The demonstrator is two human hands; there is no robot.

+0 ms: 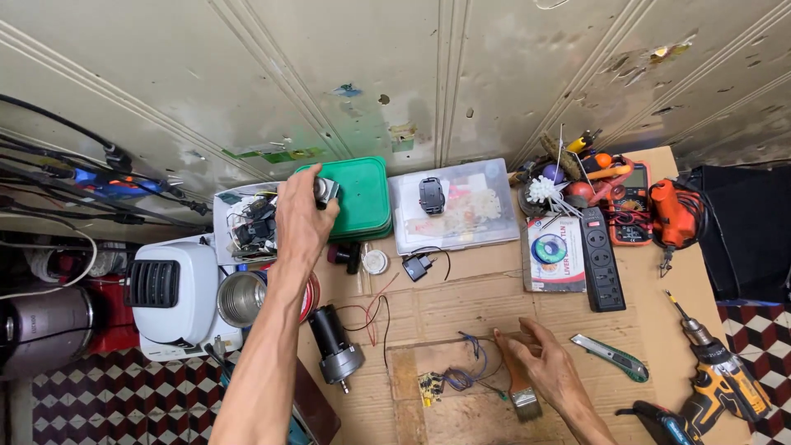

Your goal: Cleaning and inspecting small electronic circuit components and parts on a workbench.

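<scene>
My left hand reaches to the back of the cardboard-covered bench and is closed around a small grey metal part, held over the edge of a green plastic box. My right hand rests flat near the front of the bench, its fingers lying on the wooden handle of a paintbrush. Just left of the brush lies a small circuit board with blue wires. A black and silver electric motor with red and black leads lies below my left forearm.
A clear plastic box, white parts tray, metal tin and white appliance stand left and back. A power strip, multimeter, orange tool, utility knife and yellow drill sit right.
</scene>
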